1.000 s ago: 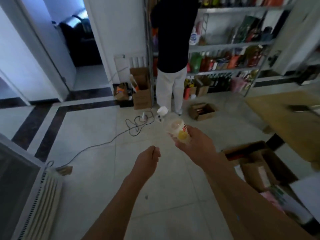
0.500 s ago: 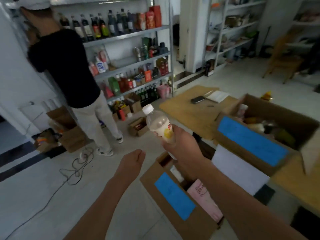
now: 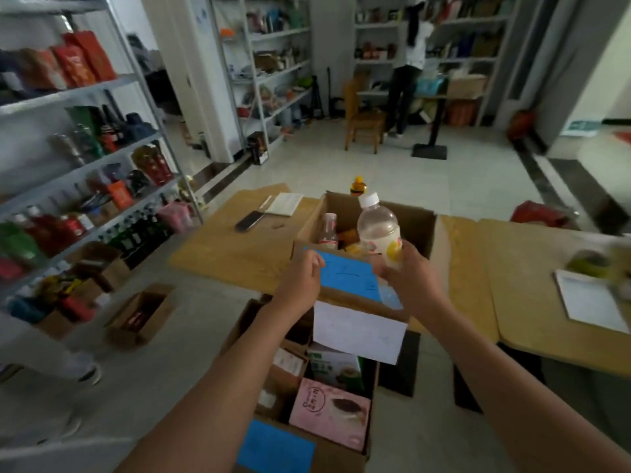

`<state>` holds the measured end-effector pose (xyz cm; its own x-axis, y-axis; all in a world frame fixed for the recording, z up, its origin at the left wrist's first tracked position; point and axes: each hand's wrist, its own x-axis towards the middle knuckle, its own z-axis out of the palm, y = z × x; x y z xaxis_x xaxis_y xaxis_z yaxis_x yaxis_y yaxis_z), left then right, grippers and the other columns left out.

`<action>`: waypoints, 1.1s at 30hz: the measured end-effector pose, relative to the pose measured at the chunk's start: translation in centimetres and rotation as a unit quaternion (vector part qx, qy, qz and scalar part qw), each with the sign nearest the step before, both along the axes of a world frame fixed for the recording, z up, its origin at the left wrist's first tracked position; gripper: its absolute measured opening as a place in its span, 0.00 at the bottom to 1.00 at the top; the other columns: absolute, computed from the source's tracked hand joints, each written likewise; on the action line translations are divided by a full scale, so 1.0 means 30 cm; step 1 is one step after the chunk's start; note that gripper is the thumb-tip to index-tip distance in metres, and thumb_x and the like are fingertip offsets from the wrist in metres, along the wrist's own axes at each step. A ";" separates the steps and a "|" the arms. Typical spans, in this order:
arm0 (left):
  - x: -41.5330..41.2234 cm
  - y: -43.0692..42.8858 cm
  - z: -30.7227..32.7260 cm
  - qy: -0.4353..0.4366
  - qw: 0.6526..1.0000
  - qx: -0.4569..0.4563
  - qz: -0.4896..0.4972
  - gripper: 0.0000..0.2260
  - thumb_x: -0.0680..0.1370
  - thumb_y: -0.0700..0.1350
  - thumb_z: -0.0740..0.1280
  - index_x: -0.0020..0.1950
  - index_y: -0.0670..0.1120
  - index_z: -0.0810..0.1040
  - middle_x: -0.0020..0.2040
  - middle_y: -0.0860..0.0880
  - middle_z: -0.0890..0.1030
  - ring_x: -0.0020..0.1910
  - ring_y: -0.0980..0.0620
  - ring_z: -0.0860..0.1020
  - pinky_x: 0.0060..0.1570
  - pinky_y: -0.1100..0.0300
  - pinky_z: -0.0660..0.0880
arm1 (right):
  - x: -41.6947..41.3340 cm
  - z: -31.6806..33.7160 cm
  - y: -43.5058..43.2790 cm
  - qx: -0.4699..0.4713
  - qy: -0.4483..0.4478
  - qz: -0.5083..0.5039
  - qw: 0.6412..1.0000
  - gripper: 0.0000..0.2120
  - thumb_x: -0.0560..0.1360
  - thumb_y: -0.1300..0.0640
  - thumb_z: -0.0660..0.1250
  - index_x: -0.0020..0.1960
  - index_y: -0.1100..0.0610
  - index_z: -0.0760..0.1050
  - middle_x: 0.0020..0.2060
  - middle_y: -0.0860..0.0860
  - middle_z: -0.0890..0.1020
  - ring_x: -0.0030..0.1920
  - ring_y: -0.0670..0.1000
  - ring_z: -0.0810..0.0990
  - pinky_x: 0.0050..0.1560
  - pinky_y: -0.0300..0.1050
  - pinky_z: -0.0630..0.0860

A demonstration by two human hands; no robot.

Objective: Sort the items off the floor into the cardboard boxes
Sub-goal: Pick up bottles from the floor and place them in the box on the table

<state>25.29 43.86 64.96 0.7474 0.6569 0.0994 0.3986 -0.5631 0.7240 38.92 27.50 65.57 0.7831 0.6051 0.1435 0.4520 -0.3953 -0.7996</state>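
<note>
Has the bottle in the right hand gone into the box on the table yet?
No, the right hand grips the bottle upright above the near wall of the cardboard box, not released inside it.

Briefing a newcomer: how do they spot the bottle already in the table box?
On the table stands a blue-labelled box. Inside, by its left wall, stands a small bottle. Unlike the bigger bottle in the right hand, its label is red.

Both arms outstretched forward, left hand [image 3: 302,281] loosely curled, right hand [image 3: 409,281] wrapped around a bottle [image 3: 377,230].
</note>
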 end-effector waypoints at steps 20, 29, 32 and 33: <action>0.582 0.038 -0.234 0.122 0.991 -0.040 0.019 0.24 0.75 0.46 0.71 0.69 0.51 0.68 0.63 0.51 0.73 0.60 0.52 0.74 0.53 0.58 0.77 | 0.791 -0.222 0.246 0.040 -0.029 0.075 0.996 0.30 0.76 0.48 0.67 0.74 0.42 0.58 0.66 0.46 0.72 0.61 0.46 0.73 0.55 0.47 0.74; 0.651 0.044 -0.279 0.146 0.981 -0.016 0.123 0.12 0.74 0.46 0.72 0.57 0.50 0.77 0.54 0.56 0.79 0.54 0.58 0.76 0.52 0.64 0.70 | 0.885 -0.426 0.347 -0.306 -0.102 0.237 0.916 0.36 0.77 0.58 0.63 0.79 0.45 0.49 0.77 0.52 0.58 0.76 0.59 0.59 0.72 0.62 0.61; 0.656 0.045 -0.269 0.159 0.978 -0.024 0.131 0.13 0.73 0.45 0.73 0.56 0.51 0.77 0.52 0.57 0.79 0.53 0.58 0.76 0.54 0.62 0.72 | 0.870 -0.482 0.349 -0.342 -0.128 0.225 0.903 0.36 0.76 0.58 0.63 0.79 0.50 0.48 0.77 0.57 0.57 0.74 0.62 0.62 0.68 0.62 0.66; 0.662 0.047 -0.267 0.160 0.978 -0.026 0.131 0.12 0.73 0.45 0.73 0.56 0.50 0.77 0.52 0.56 0.79 0.53 0.58 0.76 0.54 0.61 0.73 | 0.867 -0.496 0.351 -0.338 -0.136 0.221 0.905 0.36 0.76 0.57 0.63 0.79 0.52 0.47 0.77 0.59 0.55 0.74 0.63 0.61 0.69 0.62 0.65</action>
<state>45.16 45.28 56.97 0.5394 0.8286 -0.1501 0.7357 -0.3770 0.5628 64.94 38.02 50.68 0.4352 0.8720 -0.2241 0.8291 -0.4852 -0.2780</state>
